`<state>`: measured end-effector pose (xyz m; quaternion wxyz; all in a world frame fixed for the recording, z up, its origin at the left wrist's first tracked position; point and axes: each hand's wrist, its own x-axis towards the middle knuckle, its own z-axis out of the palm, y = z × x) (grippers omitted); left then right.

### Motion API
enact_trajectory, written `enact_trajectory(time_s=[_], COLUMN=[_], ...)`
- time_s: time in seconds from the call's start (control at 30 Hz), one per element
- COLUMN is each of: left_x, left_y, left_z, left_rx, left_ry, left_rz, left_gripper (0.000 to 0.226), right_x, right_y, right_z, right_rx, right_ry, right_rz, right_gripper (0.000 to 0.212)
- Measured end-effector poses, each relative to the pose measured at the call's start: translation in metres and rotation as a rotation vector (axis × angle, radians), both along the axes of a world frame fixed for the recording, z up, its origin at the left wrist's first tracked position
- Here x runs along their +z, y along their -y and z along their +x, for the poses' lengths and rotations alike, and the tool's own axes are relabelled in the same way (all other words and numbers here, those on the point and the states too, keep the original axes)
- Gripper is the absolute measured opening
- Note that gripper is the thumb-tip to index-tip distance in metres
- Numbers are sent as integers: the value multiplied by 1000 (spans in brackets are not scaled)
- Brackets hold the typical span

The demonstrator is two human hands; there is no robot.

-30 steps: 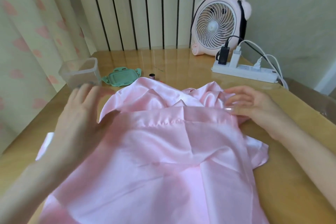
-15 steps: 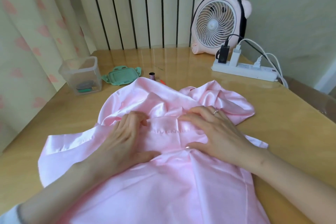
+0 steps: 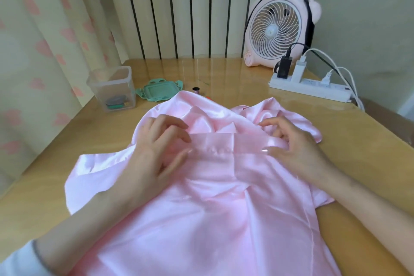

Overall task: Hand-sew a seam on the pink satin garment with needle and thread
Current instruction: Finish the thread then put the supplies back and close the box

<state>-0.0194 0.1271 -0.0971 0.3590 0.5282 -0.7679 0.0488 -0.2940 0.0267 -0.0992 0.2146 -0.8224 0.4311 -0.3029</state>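
My left hand [image 3: 154, 154] and right hand [image 3: 298, 148] pinch the folded band [image 3: 224, 144] of the garment [image 3: 212, 219]. Satin seems light, slippery; I hold the thick fold.

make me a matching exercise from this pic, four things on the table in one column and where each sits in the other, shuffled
1. clear box
2. green lid
3. thread spool
4. fan

a. just behind the garment's far edge
b. far right, beside the power strip
c. left edge of the table, open
d. flat between the box and the spool

Pairs: 1-c, 2-d, 3-a, 4-b
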Motion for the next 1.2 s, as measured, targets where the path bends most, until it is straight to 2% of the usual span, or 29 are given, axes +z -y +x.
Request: enact_trajectory(time_s=[0.07, 0.1, 0.13, 0.2, 0.23, 0.3, 0.37, 0.47, 0.57, 0.63, 0.7, 0.8, 0.87, 0.93, 1.03, 1.2], left_x=[1, -2, -6, -14, -17, -20, -23, -28, -29, -28, -23, -10, -5, -6, -14, -26], left_y=[3, 5, 7, 9, 10, 10, 9, 8, 9, 8, 8, 12, 18, 22, 24, 16], left_z=[0, 0, 1, 3, 4, 5, 8, 12, 15, 17, 16, 9, 1, -3, 0, 10], left_rx=[-51, -49, -41, -10, 10, 57, 101, 107, 60, 29, 37, 53, -13, -65, -20, -87], left_ry=[-29, -24, -27, -59, -67, -51, -46, -64, -38, -8, -3, -29, -18, 2, 21, -47], left_rz=[68, 110, 150, 221, 246, 281, 320, 336, 349, 359, 340, 141, 105, 240, 459, 411], left_gripper=[13, 13, 18, 30, 36, 45, 52, 55, 74, 79, 69, 32, 12, 17, 30, 38], right_x=[2, 4, 8, 15, 15, 6, -5, -8, -8, -7, -7, -4, -4, -12, -18, -27], right_y=[1, -2, -9, -27, -32, -33, -25, -19, -16, -16, -16, -19, -19, -15, -12, -10], right_z=[3, 7, 16, 38, 48, 62, 64, 59, 55, 53, 53, 59, 66, 68, 68, 70], right_rx=[-123, -108, -48, 156, 254, 352, 334, 262, 213, 198, 199, 197, 261, 362, 389, 275], right_ry=[-232, -214, -136, 25, 47, -94, -247, -315, -421, -434, -402, -224, -169, -155, -116, -121], right_rz=[-370, -498, -541, -410, -301, -153, -100, -75, -86, -84, -127, -342, -434, -394, -205, -234], right_gripper=[39, 33, 27, 17, 14, 19, 33, 51, 66, 70, 61, 24, 7, 5, 12, 7])
